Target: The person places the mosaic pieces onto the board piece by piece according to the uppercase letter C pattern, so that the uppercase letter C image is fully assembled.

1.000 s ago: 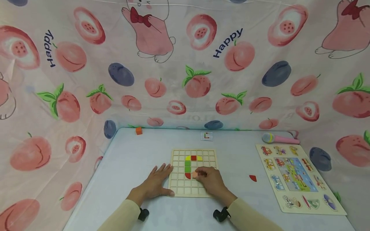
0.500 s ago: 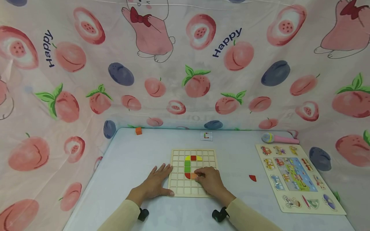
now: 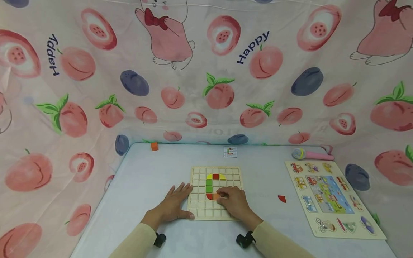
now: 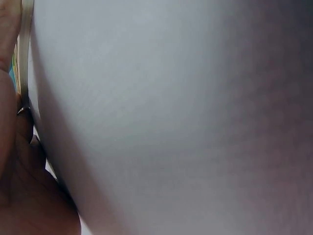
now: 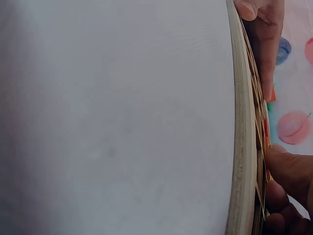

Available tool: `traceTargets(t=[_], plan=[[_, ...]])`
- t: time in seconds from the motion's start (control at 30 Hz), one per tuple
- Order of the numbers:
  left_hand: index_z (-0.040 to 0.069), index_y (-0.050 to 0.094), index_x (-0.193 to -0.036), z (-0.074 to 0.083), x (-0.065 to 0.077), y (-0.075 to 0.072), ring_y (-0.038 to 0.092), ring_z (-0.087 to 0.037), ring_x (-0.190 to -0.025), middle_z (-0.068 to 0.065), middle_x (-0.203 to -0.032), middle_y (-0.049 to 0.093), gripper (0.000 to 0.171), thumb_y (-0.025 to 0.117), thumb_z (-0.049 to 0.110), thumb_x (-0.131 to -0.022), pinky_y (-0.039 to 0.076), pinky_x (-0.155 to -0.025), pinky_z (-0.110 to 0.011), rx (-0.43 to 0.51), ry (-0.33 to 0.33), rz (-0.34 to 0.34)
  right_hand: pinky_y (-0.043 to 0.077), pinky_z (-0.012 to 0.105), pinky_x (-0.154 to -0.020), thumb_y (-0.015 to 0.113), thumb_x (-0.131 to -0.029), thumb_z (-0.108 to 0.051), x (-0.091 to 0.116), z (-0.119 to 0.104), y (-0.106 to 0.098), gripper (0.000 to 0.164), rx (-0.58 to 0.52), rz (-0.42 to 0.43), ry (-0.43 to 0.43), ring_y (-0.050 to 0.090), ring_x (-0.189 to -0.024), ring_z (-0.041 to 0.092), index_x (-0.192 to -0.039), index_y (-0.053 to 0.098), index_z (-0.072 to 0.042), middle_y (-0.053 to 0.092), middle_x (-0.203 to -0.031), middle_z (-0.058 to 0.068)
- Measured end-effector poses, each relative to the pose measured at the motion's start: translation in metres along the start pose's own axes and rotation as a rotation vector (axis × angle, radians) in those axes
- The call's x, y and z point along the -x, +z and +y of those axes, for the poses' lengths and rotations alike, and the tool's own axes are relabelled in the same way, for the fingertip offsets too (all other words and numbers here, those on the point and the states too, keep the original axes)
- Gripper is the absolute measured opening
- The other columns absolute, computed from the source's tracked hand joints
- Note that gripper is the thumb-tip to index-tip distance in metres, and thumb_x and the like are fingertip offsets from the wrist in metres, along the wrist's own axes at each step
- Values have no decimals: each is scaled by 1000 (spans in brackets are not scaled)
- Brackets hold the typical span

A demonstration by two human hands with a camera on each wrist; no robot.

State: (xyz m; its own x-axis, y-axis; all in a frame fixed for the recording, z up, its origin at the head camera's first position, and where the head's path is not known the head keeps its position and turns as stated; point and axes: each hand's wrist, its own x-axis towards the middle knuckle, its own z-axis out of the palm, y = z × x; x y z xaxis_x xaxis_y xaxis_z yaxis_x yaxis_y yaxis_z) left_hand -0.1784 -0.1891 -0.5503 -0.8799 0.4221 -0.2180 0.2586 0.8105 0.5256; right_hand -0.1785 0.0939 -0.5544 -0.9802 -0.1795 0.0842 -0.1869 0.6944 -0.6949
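Note:
A wooden grid board (image 3: 200,211) lies on the table in the head view. Coloured tiles sit in its cells: a dark red square (image 3: 216,176) between two yellow corner pieces, green squares (image 3: 209,186) down the left, and a red quarter-round (image 3: 209,196) below. Beside that last piece is an orange square tile (image 3: 216,196), partly covered by my right hand (image 3: 236,203), whose thumb and curled fingers pinch it at its cell. My left hand (image 3: 173,205) lies with fingers spread along the board's left edge, thumb at the lower corner. Both wrist views show mostly white tabletop.
A loose red quarter-round piece (image 3: 282,199) lies right of the board. Farther right are a picture puzzle board (image 3: 317,225) and a pink toy microphone (image 3: 317,156). At the back stand an orange cube (image 3: 155,146) and a small pattern card (image 3: 230,152).
The orange tile has gone from tilted in my right fingers to flat in the cell beside the red quarter-round. My right hand has shifted slightly left; my left hand has stayed still.

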Motion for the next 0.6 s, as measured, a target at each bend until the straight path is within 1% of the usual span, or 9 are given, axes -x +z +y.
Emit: traceTargets(t=[0.07, 0.2, 0.3, 0.37, 0.47, 0.53, 0.6], plan=[[16, 31, -167, 0, 0, 0, 11, -27, -166, -3, -176, 25, 116, 87, 61, -76, 3, -136, -54, -2, -1, -1, 39, 38, -86, 86, -83, -13, 0, 1, 0, 25, -12, 2, 3, 65, -97, 19, -108, 81, -15, 77, -96, -4], [17, 30, -168, 1, 0, 0, 10, -25, -166, -1, -176, 24, 116, 87, 61, -77, 3, -136, -53, -9, -8, -8, 40, 40, -87, 87, -83, -14, 0, 2, 1, 27, -39, 1, 5, 65, -99, 19, -109, 81, -15, 76, -98, -5], [17, 31, -168, 2, 1, -1, 10, -26, -166, -2, -176, 24, 116, 88, 60, -77, 3, -136, -54, -8, -7, -9, 42, 39, -90, 86, -84, -15, -1, 3, 0, 27, -78, -10, 36, 63, -98, 17, -111, 80, -17, 74, -100, -5], [17, 30, -168, 3, 2, -1, 10, -25, -166, -1, -176, 24, 115, 88, 60, -77, 3, -136, -53, -10, -10, -12, 45, 37, -88, 85, -85, -15, -2, 3, -2, 27, -110, -15, 52, 61, -95, 15, -112, 80, -16, 73, -102, -3], [17, 31, -168, 4, 2, -2, 10, -26, -166, -2, -176, 24, 114, 88, 59, -78, 3, -136, -53, -7, -9, -10, 49, 30, -80, 84, -87, -14, -2, 3, -8, 28, -179, -18, 77, 57, -90, 14, -114, 79, -15, 70, -103, -1], [16, 31, -167, 5, 2, -2, 11, -27, -166, -3, -176, 24, 114, 88, 58, -78, 3, -136, -54, -4, -7, -10, 49, 26, -75, 83, -89, -13, -2, 3, -13, 27, -211, -16, 84, 55, -88, 14, -116, 79, -14, 67, -103, 0], [15, 32, -167, 5, 3, -2, 11, -28, -166, -4, -176, 25, 114, 88, 58, -78, 3, -136, -55, -1, -3, -7, 48, 24, -73, 82, -91, -13, -3, 4, -18, 26, -230, -8, 102, 54, -89, 15, -117, 79, -15, 66, -104, 1]])
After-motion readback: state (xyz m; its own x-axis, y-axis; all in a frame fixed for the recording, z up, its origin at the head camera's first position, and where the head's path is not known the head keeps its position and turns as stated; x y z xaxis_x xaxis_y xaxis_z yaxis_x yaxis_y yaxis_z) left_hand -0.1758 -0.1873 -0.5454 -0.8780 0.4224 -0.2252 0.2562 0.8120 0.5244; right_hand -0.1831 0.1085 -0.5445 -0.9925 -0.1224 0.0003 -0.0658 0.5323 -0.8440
